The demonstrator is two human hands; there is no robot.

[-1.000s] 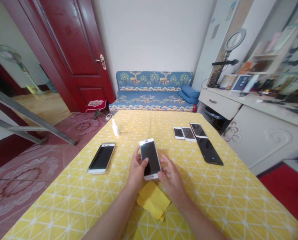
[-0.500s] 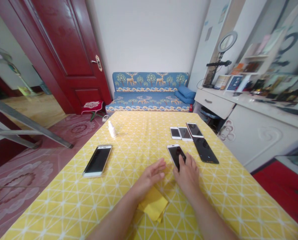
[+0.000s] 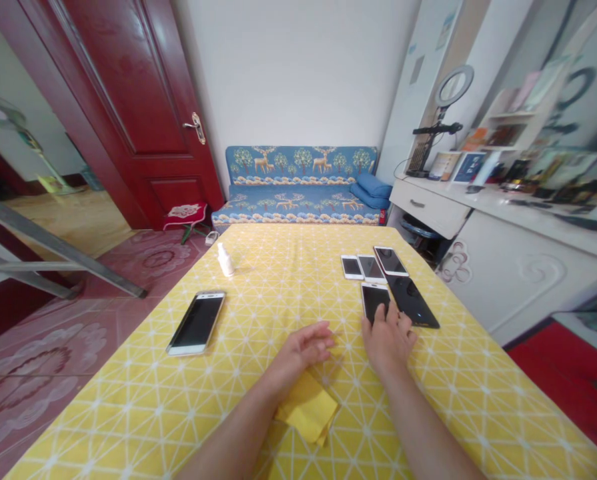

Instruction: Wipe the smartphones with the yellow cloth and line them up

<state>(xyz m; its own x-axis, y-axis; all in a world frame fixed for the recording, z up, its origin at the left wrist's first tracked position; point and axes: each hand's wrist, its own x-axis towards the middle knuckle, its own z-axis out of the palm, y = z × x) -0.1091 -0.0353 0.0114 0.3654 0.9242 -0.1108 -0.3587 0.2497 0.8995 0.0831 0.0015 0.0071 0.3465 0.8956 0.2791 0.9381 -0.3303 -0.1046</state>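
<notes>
My right hand (image 3: 389, 339) lies over the lower end of a white-edged smartphone (image 3: 375, 298), its fingers and thumb gripping the sides and screen; the phone's near end is hidden. This phone is flat on the table, close to a black phone (image 3: 414, 303) and below two small white phones (image 3: 351, 267) (image 3: 371, 268). Hovering or resting near the table's middle, my left hand (image 3: 305, 350) has loosely bent fingers and holds nothing. A folded yellow cloth (image 3: 311, 410) lies partly beneath my left wrist.
Another white-framed phone (image 3: 391, 261) lies at the right. On the left are a large phone (image 3: 197, 323) and a small white spray bottle (image 3: 225, 260). The tablecloth (image 3: 128, 400) is yellow with white lines. Beyond stand a blue sofa (image 3: 298, 197) and a white cabinet (image 3: 518, 247).
My right hand has slid the smartphone to the right and straightened it, bringing it beside the black phone. My left hand and the cloth have hardly moved.
</notes>
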